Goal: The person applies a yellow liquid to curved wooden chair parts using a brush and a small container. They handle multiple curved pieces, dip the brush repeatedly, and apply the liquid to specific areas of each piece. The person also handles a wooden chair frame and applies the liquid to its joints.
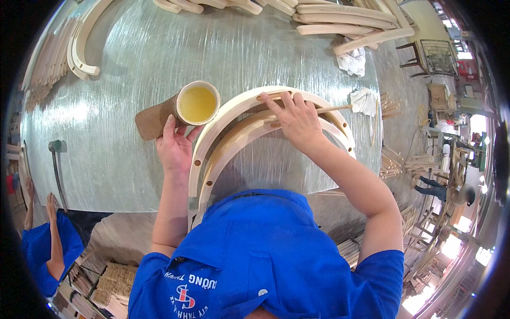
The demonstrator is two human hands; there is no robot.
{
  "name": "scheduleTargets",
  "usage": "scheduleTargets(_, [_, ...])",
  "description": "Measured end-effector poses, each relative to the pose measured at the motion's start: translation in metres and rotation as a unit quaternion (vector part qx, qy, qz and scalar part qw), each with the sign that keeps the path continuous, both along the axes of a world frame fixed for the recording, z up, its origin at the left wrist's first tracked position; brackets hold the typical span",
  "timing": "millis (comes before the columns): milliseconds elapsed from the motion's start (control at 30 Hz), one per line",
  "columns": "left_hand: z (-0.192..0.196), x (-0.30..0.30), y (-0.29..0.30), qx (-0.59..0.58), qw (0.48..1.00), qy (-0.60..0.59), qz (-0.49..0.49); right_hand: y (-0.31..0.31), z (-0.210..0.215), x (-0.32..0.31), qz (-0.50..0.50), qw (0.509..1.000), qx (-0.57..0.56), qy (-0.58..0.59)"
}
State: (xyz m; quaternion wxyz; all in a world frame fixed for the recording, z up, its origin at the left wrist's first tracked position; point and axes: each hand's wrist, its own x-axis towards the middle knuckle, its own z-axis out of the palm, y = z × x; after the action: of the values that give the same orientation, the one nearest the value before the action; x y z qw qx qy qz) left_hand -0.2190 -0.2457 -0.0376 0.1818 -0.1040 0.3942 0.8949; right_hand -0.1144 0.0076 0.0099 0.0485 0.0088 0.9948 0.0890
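Observation:
My left hand (177, 146) is closed around the lower side of a round cup (213, 118) with yellow liquid in it. A brown wooden block (151, 121) sticks out to the left from beneath the cup. Two pale curved wooden pieces (212, 137) lie side by side on the table, with dark round holes near their ends. Over their upper bend is my right hand (297, 121), its index finger reaching to a slot in the outer piece. A thin wooden stick (336, 109) comes out to the right from under its curled fingers, which appear to hold it.
The table (133, 181) has a shiny film cover. Curved wooden parts (85, 42) and stacked wooden parts (345, 21) lie along its far side. White rags (363, 101) rest at the right edge. A hammer (56, 159) lies at left, near another person's arm (53, 234).

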Motion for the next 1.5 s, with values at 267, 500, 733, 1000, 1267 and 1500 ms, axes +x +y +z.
scheduleTargets(267, [0.013, 0.009, -0.005, -0.018, 1.000, 0.022, 0.008, 0.007, 0.009, 0.021, -0.054, 0.993, -0.098, 0.025])
scheduleTargets(500, [0.020, 0.035, -0.049, -0.009, 0.996, 0.045, 0.074, 0.143, 0.027, 0.078, -0.316, 0.937, -0.094, 0.116])
scheduleTargets(733, [0.035, 0.110, -0.064, -0.044, 0.992, 0.032, 0.112, 0.232, -0.048, 0.121, -0.344, 0.938, 0.036, 0.003])
scheduleTargets(1000, [0.003, 0.232, 0.023, -0.087, 0.988, -0.097, -0.081, 0.268, -0.086, 0.115, -0.166, 0.983, 0.047, 0.058])
scheduleTargets(1267, [-0.044, 0.264, 0.109, -0.074, 0.980, -0.131, -0.131, 0.275, -0.069, 0.121, -0.121, 0.988, 0.011, 0.094])
scheduleTargets(1500, [-0.012, 0.283, 0.116, -0.098, 0.993, -0.061, -0.029, 0.227, 0.053, 0.131, -0.037, 0.891, -0.362, 0.273])
